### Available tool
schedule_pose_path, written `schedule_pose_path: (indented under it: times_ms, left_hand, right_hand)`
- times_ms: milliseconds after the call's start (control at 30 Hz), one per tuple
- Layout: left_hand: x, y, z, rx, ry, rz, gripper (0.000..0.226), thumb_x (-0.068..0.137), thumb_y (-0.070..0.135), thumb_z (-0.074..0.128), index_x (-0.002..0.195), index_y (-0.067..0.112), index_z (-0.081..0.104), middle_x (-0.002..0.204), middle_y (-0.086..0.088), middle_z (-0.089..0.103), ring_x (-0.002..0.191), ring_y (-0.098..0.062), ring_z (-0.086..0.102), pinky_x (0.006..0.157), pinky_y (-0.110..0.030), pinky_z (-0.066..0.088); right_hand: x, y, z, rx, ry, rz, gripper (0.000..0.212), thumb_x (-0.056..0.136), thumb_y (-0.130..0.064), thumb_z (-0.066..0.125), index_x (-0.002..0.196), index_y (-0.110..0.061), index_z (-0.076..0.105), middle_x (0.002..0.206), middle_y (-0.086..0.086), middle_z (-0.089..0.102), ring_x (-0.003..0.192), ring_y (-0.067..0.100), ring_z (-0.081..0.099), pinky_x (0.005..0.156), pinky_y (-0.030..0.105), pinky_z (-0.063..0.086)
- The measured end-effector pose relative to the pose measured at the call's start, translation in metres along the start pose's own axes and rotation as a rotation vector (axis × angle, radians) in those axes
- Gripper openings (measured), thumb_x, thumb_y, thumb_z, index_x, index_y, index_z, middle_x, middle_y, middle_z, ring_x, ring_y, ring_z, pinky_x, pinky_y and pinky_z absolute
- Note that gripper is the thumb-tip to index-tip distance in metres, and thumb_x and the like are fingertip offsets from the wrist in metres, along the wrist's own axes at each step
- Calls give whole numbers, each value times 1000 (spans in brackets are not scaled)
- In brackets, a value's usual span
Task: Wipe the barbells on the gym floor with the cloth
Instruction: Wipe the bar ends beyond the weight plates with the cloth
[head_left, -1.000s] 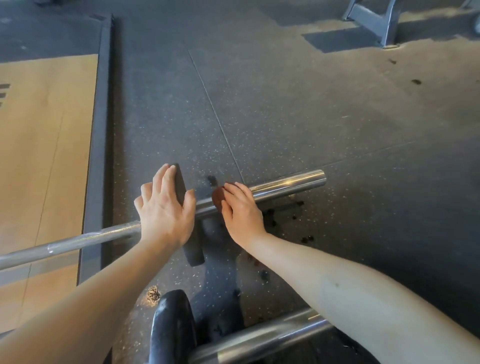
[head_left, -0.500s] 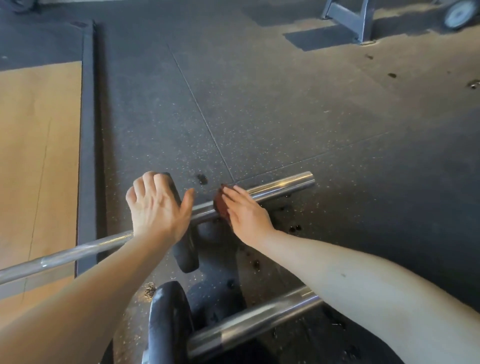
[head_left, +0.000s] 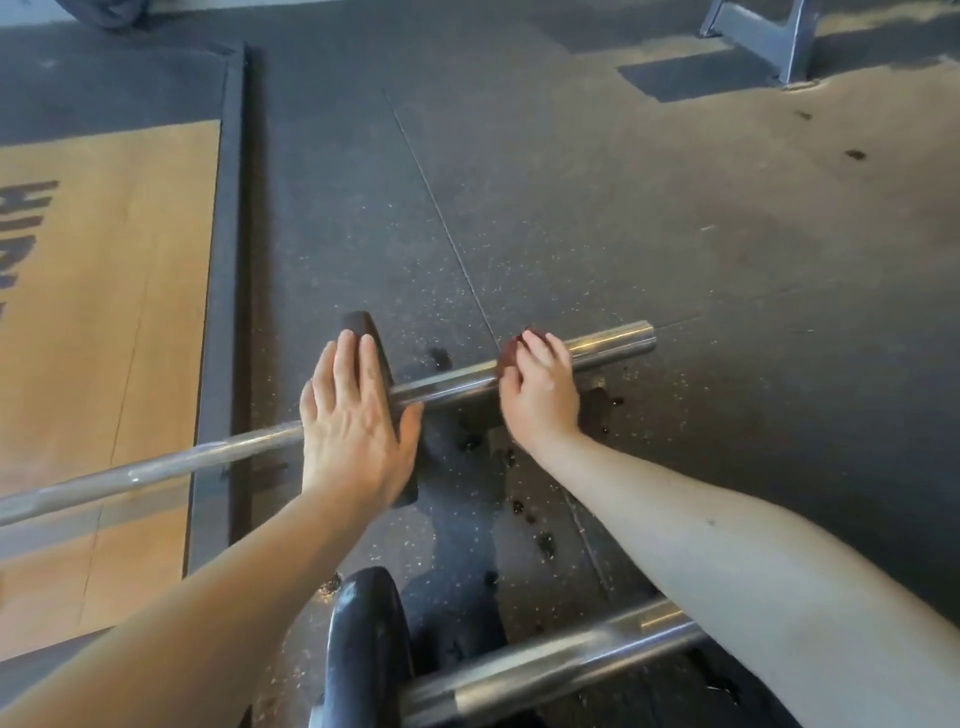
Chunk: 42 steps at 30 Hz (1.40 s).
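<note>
Our left hand (head_left: 353, 415) spread flat on the black plate (head_left: 376, 364), our right hand (head_left: 540, 387) curled around a dark cloth (head_left: 509, 356) on the barbell (head_left: 608, 343) sleeve, its bare end just past our fingers, second barbell (head_left: 545, 670) under our right forearm

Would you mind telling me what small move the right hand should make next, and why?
Probably slide the right hand and its cloth outward toward the sleeve end: that bare stretch looks unwiped, while the left hand steadies the plate.
</note>
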<state>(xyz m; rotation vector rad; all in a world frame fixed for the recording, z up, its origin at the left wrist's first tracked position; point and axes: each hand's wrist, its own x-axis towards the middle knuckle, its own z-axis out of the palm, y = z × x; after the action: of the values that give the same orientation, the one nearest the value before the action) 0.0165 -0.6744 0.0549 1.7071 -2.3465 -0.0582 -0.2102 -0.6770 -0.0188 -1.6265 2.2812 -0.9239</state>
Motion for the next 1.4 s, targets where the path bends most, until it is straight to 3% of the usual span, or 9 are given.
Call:
schedule_pose_path:
  times_ms: [200, 300, 533, 700, 867, 933, 1033, 1233, 1400]
  left_hand:
    - [39, 7, 3, 3, 22, -27, 77, 102, 55, 42, 158, 7, 21, 164, -15, 21, 150, -33, 16, 122, -52, 18]
    - [62, 2, 2, -13, 43, -48, 74, 100, 54, 46, 155, 9, 29, 160, -13, 29, 146, -34, 22, 120, -51, 20]
    - [114, -15, 0, -38, 25, -98, 66, 95, 60, 45, 143, 15, 44, 150, -11, 43, 138, -35, 33, 116, -51, 26]
    - [147, -16, 1, 24, -32, -148, 66, 94, 62, 40, 137, 13, 49, 141, -15, 50, 131, -36, 40, 111, -50, 31]
    - [167, -20, -2, 89, -51, -183, 62, 92, 64, 35, 124, 13, 48, 131, -16, 54, 125, -36, 43, 104, -51, 35]
    - [170, -20, -3, 133, -14, -197, 63, 93, 64, 33, 124, 12, 49, 130, -16, 52, 124, -36, 42, 103, -51, 35]
    - [173, -22, -4, 163, 50, -186, 61, 96, 61, 29, 120, 12, 55, 127, -16, 54, 122, -36, 42, 102, -53, 36]
    - [181, -25, 0, 143, 54, -186, 61, 97, 59, 27, 118, 12, 60, 122, -14, 56, 119, -35, 43, 101, -52, 36]
    - [183, -26, 4, 101, 70, -200, 59, 97, 58, 28, 118, 12, 59, 124, -13, 55, 119, -34, 43, 102, -52, 35]
  right_hand:
    - [-10, -56, 47, -84, -93, -285, 49, 102, -24, 54, 150, -16, 49, 160, -2, 41, 153, 23, 23, 124, 41, 28]
    - [12, -38, 39, -50, -170, -309, 46, 102, -23, 56, 147, -15, 54, 159, -5, 43, 151, 20, 27, 120, 43, 36]
    - [64, 49, -9, -33, 31, -78, 45, 100, -17, 61, 145, -18, 58, 157, -7, 46, 152, 17, 27, 113, 48, 40]
    - [79, 19, 17, 52, 184, 106, 41, 99, -8, 58, 140, -8, 60, 157, -1, 47, 153, 22, 26, 117, 46, 40]
    - [52, -48, 67, -6, -24, -248, 49, 98, -9, 60, 146, -10, 54, 161, -2, 40, 154, 23, 21, 121, 37, 23]
    - [59, -47, 67, -1, -67, -340, 49, 97, -9, 60, 146, -12, 55, 162, -4, 38, 154, 21, 22, 117, 32, 24]
    - [79, -14, 53, -13, -49, -387, 47, 97, -9, 62, 144, -14, 58, 158, -3, 45, 152, 20, 29, 118, 36, 28]
    - [117, 73, 11, 46, 196, -16, 50, 98, -2, 55, 147, -11, 53, 160, -3, 41, 154, 19, 22, 122, 43, 30]
    - [144, 82, 10, 107, 352, 286, 49, 102, 1, 51, 150, -7, 49, 164, -2, 35, 156, 22, 18, 123, 44, 31]
